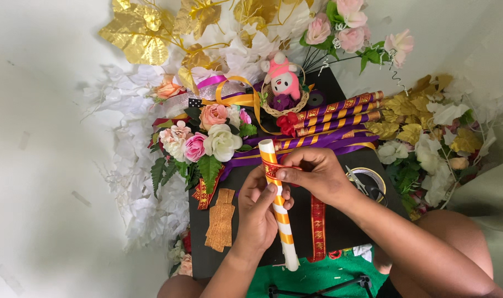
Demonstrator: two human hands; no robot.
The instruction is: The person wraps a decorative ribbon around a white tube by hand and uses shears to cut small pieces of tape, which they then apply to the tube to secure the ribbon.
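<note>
My left hand point(258, 212) grips a white tube wound with orange ribbon point(284, 232), holding it upright over a black board point(340, 221). My right hand point(318, 174) pinches a red and gold patterned ribbon point(317, 226) against the tube near its top. The ribbon's free end trails down the board toward me. Above my hands lie several finished tubes striped purple, red and gold point(340, 115).
A bouquet of pink and white fabric flowers point(204, 140) lies left of the hands. Gold strips point(221, 219) rest on the board. A tape roll with scissors point(367, 181) sits at right. A pink plush toy point(283, 80), gold leaves point(138, 33) and white leaves surround the board.
</note>
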